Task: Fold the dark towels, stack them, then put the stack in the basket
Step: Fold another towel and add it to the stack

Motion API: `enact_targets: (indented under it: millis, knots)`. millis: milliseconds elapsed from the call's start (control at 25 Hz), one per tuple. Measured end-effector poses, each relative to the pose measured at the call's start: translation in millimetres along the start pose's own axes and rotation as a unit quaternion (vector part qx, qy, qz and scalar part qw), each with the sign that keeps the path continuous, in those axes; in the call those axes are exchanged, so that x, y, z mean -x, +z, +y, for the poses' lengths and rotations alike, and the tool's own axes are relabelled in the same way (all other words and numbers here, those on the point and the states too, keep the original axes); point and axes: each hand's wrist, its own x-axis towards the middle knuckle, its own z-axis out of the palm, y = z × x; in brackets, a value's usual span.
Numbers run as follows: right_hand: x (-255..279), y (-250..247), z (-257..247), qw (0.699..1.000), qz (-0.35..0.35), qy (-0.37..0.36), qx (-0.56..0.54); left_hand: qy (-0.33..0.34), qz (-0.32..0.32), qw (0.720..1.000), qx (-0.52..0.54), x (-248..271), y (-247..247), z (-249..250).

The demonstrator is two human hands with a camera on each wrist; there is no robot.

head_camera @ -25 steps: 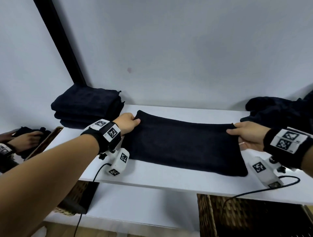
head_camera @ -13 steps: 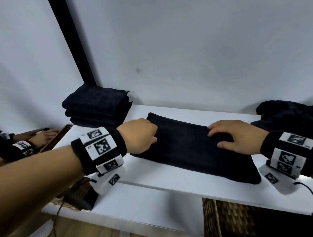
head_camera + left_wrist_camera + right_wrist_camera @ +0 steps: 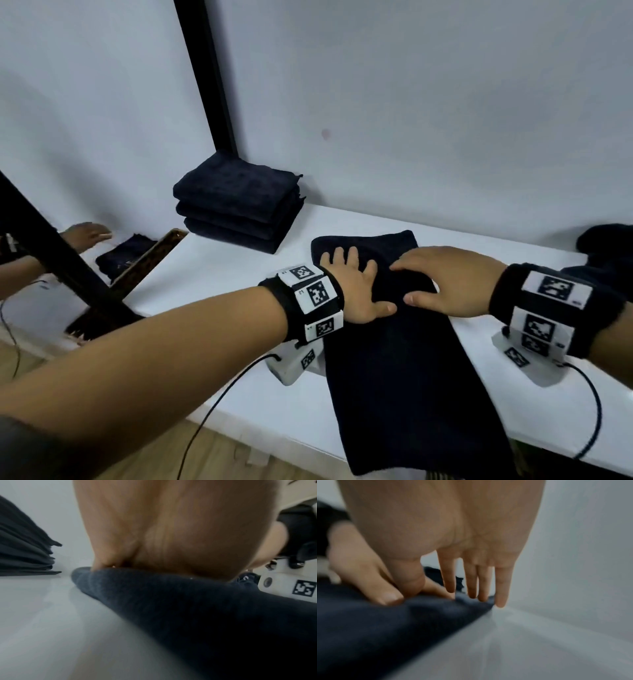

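Dark towel [image 3: 404,359] lies across the table [image 3: 239,387], over its near edge; my left hand [image 3: 352,291] and right hand [image 3: 445,281] press it flat, fingers straight.

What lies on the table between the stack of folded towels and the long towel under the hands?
Only bare white table lies between the stack of folded towels and the long towel; the head view shows this.

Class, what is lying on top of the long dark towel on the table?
Both hands lie flat on the towel: left hand beside right hand. The cloth beneath their palms is hidden.
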Motion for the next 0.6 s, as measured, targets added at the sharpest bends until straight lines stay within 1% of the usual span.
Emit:
enact_targets:
  millis: [80,120,160,280,320,400,480,600]
  knots:
    - [-13.7,13.0,7.9,0.997,-0.063,0.041,0.023,0.023,0.000,1.000,0.006,-10.0,-1.0,-0.2]
    - [-17.3,17.5,14.0,0.994,-0.084,0.068,0.026,0.032,0.005,0.999,0.014,-13.6,-4.3,-3.5]
    - [-19.6,18.6,20.4,0.991,-0.091,0.091,0.033,0.041,0.012,0.999,0.016,-15.9,-7.7,-7.0]
    - [-29.6,19.6,39.7,0.982,-0.084,0.160,0.064,0.082,0.024,0.996,-0.004,-12.6,-11.3,-9.5]
    - [-33.8,20.1,45.7,0.976,-0.088,0.185,0.068,0.092,0.017,0.996,-0.011,-10.4,-9.4,-8.7]
    - [-41.9,21.0,55.0,0.971,-0.092,0.212,0.063,0.095,0.002,0.995,-0.015,-7.9,-3.8,-9.9]
    - [-44.6,20.5,58.5,0.971,-0.079,0.218,0.058,0.089,0.003,0.996,-0.016,-13.0,-0.4,-13.8]
    - [-30.2,22.4,41.5,0.984,-0.054,0.169,0.027,0.094,-0.011,0.995,-0.026,-24.0,-1.1,-21.3]
